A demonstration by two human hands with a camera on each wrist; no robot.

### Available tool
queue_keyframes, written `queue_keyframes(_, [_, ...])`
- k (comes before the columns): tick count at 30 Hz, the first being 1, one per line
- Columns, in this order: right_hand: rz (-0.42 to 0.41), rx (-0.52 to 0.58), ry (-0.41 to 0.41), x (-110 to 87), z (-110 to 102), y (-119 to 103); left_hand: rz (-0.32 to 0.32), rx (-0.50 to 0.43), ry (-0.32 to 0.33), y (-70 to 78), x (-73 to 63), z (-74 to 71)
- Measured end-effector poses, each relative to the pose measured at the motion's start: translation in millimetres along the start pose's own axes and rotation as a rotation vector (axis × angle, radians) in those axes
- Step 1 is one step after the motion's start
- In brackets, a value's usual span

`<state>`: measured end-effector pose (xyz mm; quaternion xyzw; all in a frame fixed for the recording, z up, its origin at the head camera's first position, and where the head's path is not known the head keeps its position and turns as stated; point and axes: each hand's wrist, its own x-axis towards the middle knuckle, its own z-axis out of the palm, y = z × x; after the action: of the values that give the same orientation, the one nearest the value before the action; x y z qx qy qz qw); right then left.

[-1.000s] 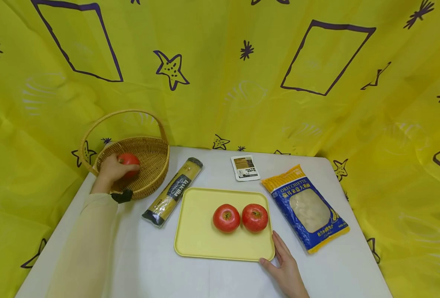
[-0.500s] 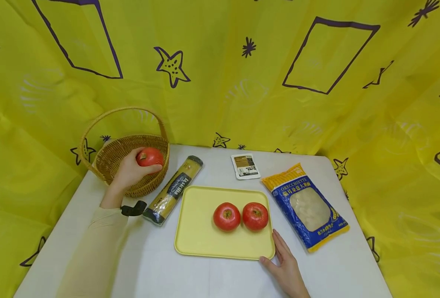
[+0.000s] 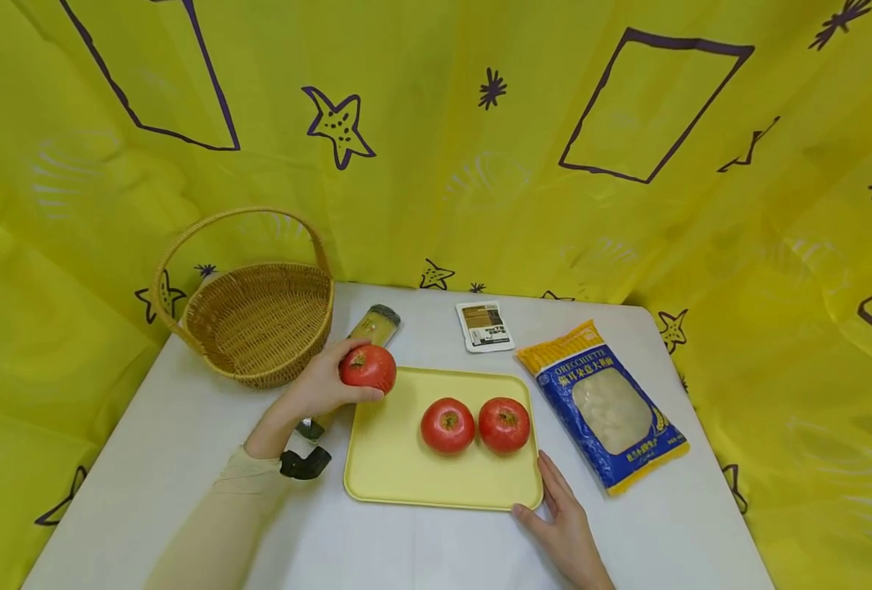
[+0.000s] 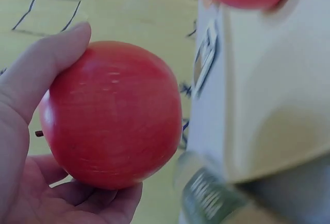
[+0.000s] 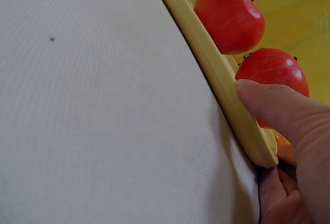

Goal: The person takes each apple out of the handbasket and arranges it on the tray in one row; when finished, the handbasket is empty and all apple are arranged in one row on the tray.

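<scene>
A red apple (image 3: 368, 368) is in my left hand (image 3: 320, 387), above the upper left corner of a yellow tray (image 3: 392, 475). In the left wrist view, thumb and fingers curl round the apple (image 4: 113, 116), whose short stem points toward the palm. Two more red apples, a middle one (image 3: 447, 426) and a right one (image 3: 505, 425), sit side by side on the tray's right half. My right hand (image 3: 565, 528) grips the tray's near right corner. The right wrist view shows its thumb (image 5: 273, 100) against the tray rim (image 5: 227, 95) and the fingers round the corner.
A wicker basket (image 3: 259, 324) with a tall handle stands at the back left. A spaghetti pack (image 3: 377, 325) lies partly hidden behind my left hand. A small white sachet (image 3: 484, 326) lies behind the tray, and a blue orecchiette bag (image 3: 604, 406) to its right. Yellow curtain surrounds the table.
My left hand has lifted the apple out of the basket and carried it right, over the spaghetti pack to the tray's edge. My right hand has stayed at the tray corner.
</scene>
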<state>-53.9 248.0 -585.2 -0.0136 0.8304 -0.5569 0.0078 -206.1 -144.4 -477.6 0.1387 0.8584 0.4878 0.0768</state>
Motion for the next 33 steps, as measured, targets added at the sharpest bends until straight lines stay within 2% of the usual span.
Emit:
queue_keyframes(7, [0.026,-0.005,-0.007,1.6,-0.3,-1.1,0.018,0.072,-0.067,-6.8,-6.9,25.0])
queue_keyframes(16, [-0.009,-0.002,0.003,0.7,-0.1,-0.4,0.042,0.034,-0.12,-11.5,-13.5,50.2])
queue_keyframes(18, [-0.004,0.001,0.0,0.6,-0.2,-0.5,0.05,0.048,-0.128,-13.0,-15.0,54.1])
queue_keyframes(25, [0.017,0.006,-0.004,1.8,-0.4,-0.7,0.09,0.186,-0.13,-16.6,-17.7,62.6])
queue_keyframes(33, [0.005,0.004,0.0,0.9,-0.1,-0.3,0.105,0.167,-0.115,-19.6,-18.5,67.9])
